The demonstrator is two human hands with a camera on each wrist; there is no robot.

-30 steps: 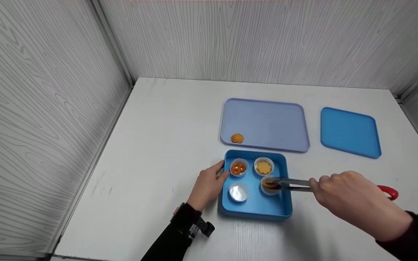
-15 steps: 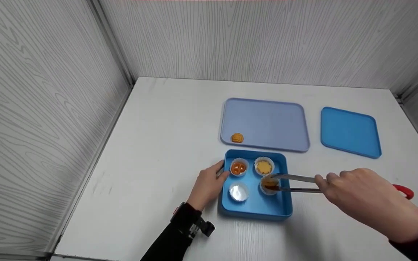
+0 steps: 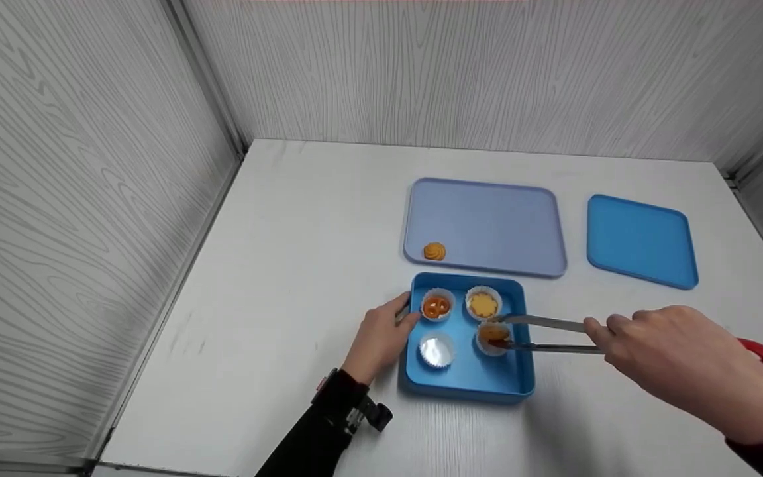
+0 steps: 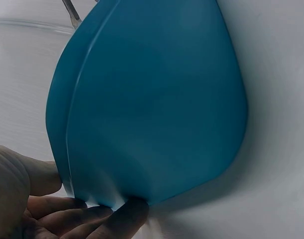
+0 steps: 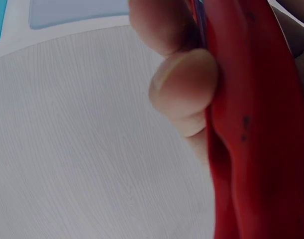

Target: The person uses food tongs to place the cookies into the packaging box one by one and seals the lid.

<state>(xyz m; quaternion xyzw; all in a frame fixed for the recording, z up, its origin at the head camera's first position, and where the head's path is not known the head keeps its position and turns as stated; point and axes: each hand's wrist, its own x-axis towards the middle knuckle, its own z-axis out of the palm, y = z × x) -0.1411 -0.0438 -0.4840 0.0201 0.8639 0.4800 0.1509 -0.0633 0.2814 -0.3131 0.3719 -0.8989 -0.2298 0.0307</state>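
Note:
My left hand point(image 3: 376, 341) holds the left side of a blue box point(image 3: 467, 392); in the left wrist view its thumb lies by the rim and its fingers along the outer wall. Red-handled metal tongs point(image 3: 554, 324) are in the grip of my right hand point(image 3: 689, 368), with the red handle point(image 5: 261, 124) close up in the right wrist view. Their tips stand spread at a brown cookie point(image 3: 494, 332) in the box's front right paper cup. Behind it a cup holds a yellow flower-shaped cookie point(image 3: 483, 305). A pretzel point(image 3: 436, 306) fills the back left cup. The front left cup point(image 3: 436, 350) is bare inside.
Behind the box lies a lavender tray point(image 3: 487, 225) with one swirled cookie point(image 3: 434, 251) in its front left corner. A smaller blue tray point(image 3: 642, 242) is at the right. Pale wood-grain walls enclose the white table at the left, back and right.
The tongs' arms have spread apart, and the brown cookie rests in the front right cup. My right hand has moved a little to the right. My left hand stays on the box.

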